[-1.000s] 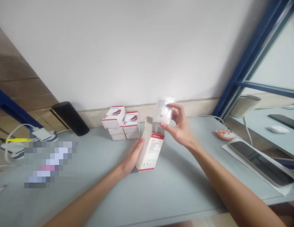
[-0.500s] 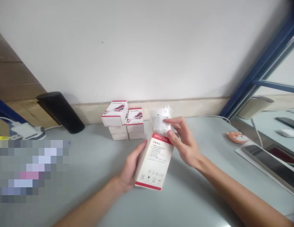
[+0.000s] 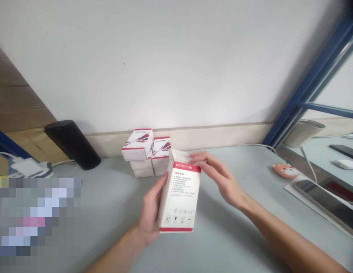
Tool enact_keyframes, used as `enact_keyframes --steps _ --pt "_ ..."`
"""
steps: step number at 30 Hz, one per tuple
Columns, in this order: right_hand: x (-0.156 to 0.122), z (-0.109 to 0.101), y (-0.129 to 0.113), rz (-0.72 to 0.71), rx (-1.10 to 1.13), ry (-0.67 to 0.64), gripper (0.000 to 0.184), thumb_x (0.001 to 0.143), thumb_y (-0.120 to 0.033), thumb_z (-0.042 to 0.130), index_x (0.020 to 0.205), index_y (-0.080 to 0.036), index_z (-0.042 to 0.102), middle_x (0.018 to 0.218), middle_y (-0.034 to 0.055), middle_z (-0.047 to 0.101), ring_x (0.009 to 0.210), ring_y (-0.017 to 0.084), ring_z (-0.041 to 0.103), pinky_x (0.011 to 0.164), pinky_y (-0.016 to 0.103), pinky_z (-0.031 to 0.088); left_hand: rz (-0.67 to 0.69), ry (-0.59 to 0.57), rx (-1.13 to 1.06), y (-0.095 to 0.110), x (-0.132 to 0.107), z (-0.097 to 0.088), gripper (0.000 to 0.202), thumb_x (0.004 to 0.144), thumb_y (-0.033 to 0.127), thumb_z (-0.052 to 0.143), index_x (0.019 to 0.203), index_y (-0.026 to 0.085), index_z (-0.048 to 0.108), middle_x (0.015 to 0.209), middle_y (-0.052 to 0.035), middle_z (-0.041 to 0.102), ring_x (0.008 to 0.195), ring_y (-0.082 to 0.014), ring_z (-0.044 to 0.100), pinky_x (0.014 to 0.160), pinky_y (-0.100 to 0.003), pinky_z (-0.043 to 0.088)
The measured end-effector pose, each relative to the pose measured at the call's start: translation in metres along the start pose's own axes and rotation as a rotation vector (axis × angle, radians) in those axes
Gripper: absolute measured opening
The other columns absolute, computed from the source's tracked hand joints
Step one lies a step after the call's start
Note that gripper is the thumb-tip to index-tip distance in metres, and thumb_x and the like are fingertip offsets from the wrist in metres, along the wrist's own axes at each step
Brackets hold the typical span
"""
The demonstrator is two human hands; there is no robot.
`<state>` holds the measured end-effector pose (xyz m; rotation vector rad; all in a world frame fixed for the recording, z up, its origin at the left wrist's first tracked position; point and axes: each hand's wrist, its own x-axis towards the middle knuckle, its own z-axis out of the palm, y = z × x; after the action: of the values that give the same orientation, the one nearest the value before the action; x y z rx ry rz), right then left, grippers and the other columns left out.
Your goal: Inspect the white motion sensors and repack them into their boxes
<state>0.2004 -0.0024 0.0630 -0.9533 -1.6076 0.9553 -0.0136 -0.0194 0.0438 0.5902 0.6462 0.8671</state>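
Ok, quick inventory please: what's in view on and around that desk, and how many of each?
white-and-red DETECTOR box: 1, white and red, held upright mid-view
small boxes: at least 5, white and red, two stacks by the wall
black cylinder: 1, black, lying by the wall
fox-shaped item: 1, orange, right side
white mouse: 1, white, far right
left hand: 1, gripping the box
right hand: 1, open, nearest the box top
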Motion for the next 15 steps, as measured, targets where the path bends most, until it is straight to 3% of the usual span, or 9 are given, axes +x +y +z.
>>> enact_keyframes --steps 2,3,6,8,9,12,15 --pt "0.002 -0.002 0.001 -0.027 -0.005 -0.009 0.041 0.105 -0.053 0.051 0.083 -0.025 0.071 0.123 0.0062 0.067 0.119 0.029 0.063 0.102 0.047 0.05 0.014 -0.034 0.047 0.001 0.0 -0.001 0.05 0.096 0.059 0.058 0.117 0.017 0.076 0.103 -0.0123 0.08 0.088 -0.0279 0.076 0.078 -0.037 0.056" --pt "0.002 -0.002 0.002 -0.033 0.004 -0.014 0.042 0.105 -0.053 0.051 0.081 -0.024 0.071 0.123 0.0066 0.067 0.117 0.028 0.063 0.1 0.046 0.051 0.021 -0.058 0.072 0.001 0.0 -0.002 0.05 0.096 0.058 0.058 0.118 0.017 0.075 0.105 -0.0128 0.08 0.091 -0.0287 0.076 0.079 -0.037 0.056" --pt "0.002 0.002 0.005 0.0 0.11 -0.006 0.028 0.101 -0.053 0.058 0.114 -0.032 0.071 0.131 0.0061 0.064 0.12 0.029 0.062 0.097 0.046 0.054 0.053 -0.082 0.11 -0.001 0.003 -0.006 0.051 0.097 0.057 0.057 0.126 0.018 0.072 0.116 -0.0133 0.078 0.106 -0.0322 0.074 0.088 -0.04 0.056" --pt "0.0 0.009 0.007 0.072 0.232 0.056 0.039 0.099 -0.053 0.062 0.134 -0.037 0.059 0.135 0.0063 0.061 0.117 0.028 0.063 0.095 0.046 0.055 0.089 -0.08 0.125 -0.002 0.005 -0.008 0.053 0.098 0.058 0.054 0.131 0.02 0.069 0.124 -0.0124 0.076 0.117 -0.0342 0.07 0.095 -0.043 0.055" --pt "-0.001 0.014 0.007 0.119 0.283 0.094 0.04 0.098 -0.054 0.062 0.134 -0.036 0.056 0.132 0.0065 0.062 0.112 0.027 0.064 0.092 0.046 0.056 0.123 -0.085 0.142 -0.002 0.005 -0.009 0.053 0.098 0.057 0.053 0.134 0.021 0.067 0.128 -0.0116 0.074 0.121 -0.0348 0.068 0.099 -0.045 0.054" --pt "-0.006 0.029 0.008 0.207 0.326 0.162 0.03 0.1 -0.058 0.058 0.108 -0.029 0.055 0.102 0.0033 0.062 0.089 0.022 0.062 0.082 0.039 0.056 0.272 -0.131 0.274 -0.001 0.005 -0.012 0.048 0.096 0.048 0.06 0.139 0.025 0.061 0.142 -0.0078 0.067 0.134 -0.0342 0.059 0.109 -0.045 0.049" --pt "-0.012 0.038 0.011 0.102 0.208 0.143 0.029 0.104 -0.056 0.051 0.101 -0.028 0.052 0.09 0.0006 0.057 0.082 0.019 0.057 0.08 0.035 0.053 0.37 -0.174 0.503 -0.001 0.0 -0.016 0.054 0.097 0.044 0.065 0.147 0.03 0.05 0.151 -0.0068 0.059 0.142 -0.0325 0.051 0.114 -0.044 0.045"
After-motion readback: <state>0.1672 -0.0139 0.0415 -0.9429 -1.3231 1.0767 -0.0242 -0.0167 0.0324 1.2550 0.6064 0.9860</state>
